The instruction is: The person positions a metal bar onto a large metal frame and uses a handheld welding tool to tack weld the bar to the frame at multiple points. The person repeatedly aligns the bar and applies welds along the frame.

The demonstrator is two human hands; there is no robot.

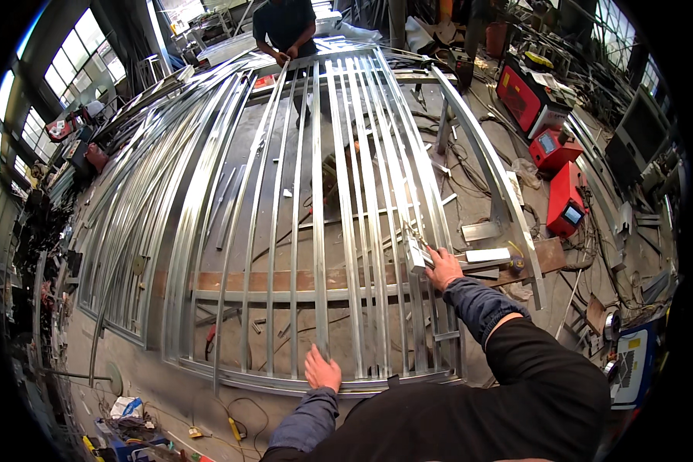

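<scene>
A long grille of several parallel galvanized steel bars (319,192) lies flat in front of me, running away toward a person (285,27) at its far end who grips the end rail. My left hand (322,369) rests palm down on one bar near the near cross rail (323,381). My right hand (441,267) reaches to the right side bars and touches a small metal block or clamp (417,254) set on a bar. A rusty brown crossbeam (285,279) passes under the bars.
Bundles of steel profiles (142,177) are stacked on the left. Red welding machines (566,196) and cables stand on the floor at the right. Short metal offcuts (487,255), tools and scraps lie on the concrete floor under and around the grille.
</scene>
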